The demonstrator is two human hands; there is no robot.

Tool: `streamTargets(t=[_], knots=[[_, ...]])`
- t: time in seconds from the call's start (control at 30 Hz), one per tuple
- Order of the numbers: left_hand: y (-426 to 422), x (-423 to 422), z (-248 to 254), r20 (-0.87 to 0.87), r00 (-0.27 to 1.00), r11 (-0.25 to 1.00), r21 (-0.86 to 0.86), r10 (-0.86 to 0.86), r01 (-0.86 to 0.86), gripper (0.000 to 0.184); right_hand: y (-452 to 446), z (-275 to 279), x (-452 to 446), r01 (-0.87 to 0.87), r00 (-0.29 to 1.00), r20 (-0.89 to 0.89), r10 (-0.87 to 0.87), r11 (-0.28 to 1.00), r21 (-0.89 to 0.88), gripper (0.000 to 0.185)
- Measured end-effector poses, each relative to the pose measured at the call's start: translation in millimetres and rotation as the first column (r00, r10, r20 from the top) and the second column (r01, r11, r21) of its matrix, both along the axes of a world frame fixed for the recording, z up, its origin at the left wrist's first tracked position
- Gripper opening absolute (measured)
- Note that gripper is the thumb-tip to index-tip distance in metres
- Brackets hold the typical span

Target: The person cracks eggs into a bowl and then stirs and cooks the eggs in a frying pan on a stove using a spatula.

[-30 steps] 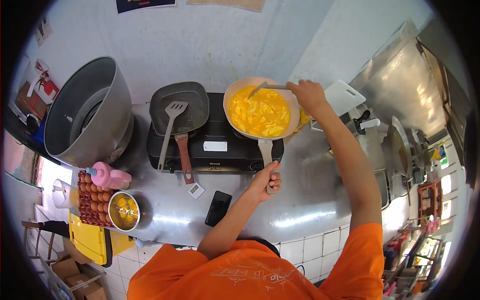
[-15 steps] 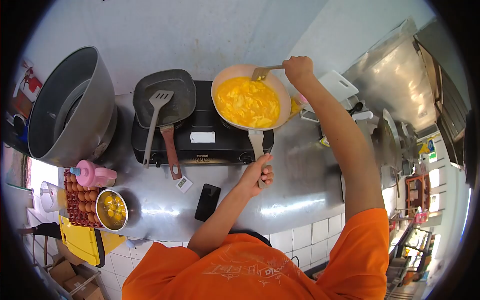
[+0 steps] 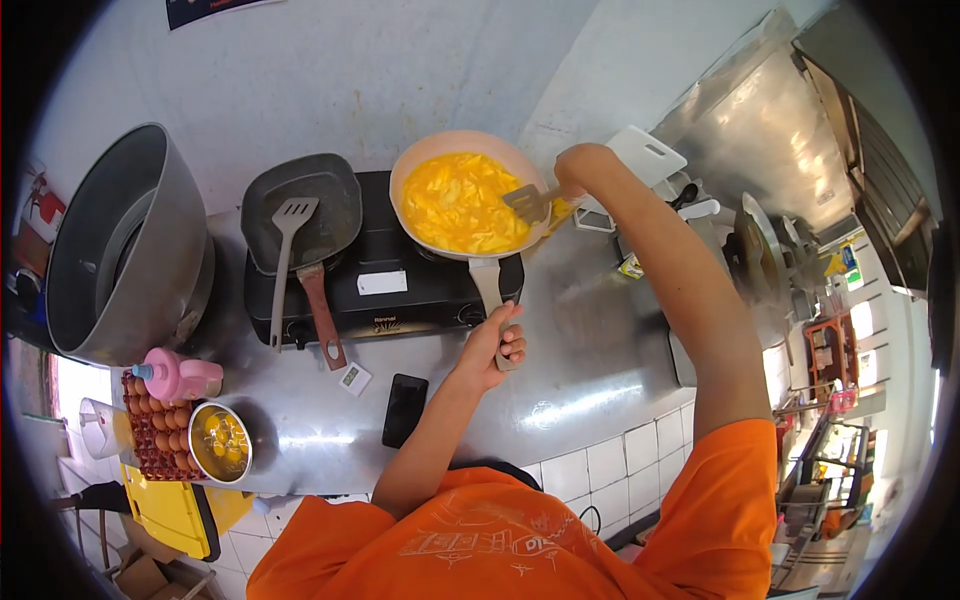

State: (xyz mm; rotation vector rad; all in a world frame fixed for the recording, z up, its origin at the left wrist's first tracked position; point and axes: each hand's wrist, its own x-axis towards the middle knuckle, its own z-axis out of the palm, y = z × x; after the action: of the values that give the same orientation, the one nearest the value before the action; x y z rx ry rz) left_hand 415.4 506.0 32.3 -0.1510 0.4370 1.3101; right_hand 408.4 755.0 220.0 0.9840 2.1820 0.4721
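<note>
My left hand (image 3: 488, 347) is wrapped round the beige handle of a light pan (image 3: 408, 222) on the right side of the black two-burner stove (image 3: 262, 305). Yellow egg (image 3: 462, 200), partly set in folds, covers the pan's bottom. On the pan's right, my right hand (image 3: 590, 168) grips a spatula (image 3: 526, 204), whose slotted blade rests at the inner right edge beside the egg. A dark square pan (image 3: 335, 215) stands on the left burner, with a grey slotted spatula (image 3: 285, 230) lying across it.
At the left are a large metal pot (image 3: 175, 270), a pink jug (image 3: 175, 377), an egg tray (image 3: 150, 425) and a bowl of cracked eggs (image 3: 220, 442). A phone (image 3: 405, 411) and small timer (image 3: 350, 378) lie before the stove. A white board (image 3: 645, 155) stands right.
The spatula in my right hand has moved from the pan's upper edge to its right side, its blade turned. My left hand keeps its grip; the whole view has shifted.
</note>
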Motion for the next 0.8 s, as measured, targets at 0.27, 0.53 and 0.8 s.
streamTargets(t=[0.27,0.53,0.8], knots=[[0.1,0.7,-5.0,0.016,1.0,1.0,0.005,0.001,-0.001,0.037,-10.7,15.8,-5.5,0.16,0.973,0.2,-0.115,0.961,-0.226,0.03],[-1.4,0.9,-6.5,0.018,1.0,1.0,0.005,0.003,-0.003,0.04,11.4,24.0,5.3,0.017,0.998,-0.05,-0.028,0.978,-0.208,0.027],[0.0,-0.9,0.0,-0.029,0.999,1.0,0.005,-0.017,0.017,0.044,27.1,-51.4,35.5,-0.095,0.9,-0.404,0.164,0.978,0.184,0.028]])
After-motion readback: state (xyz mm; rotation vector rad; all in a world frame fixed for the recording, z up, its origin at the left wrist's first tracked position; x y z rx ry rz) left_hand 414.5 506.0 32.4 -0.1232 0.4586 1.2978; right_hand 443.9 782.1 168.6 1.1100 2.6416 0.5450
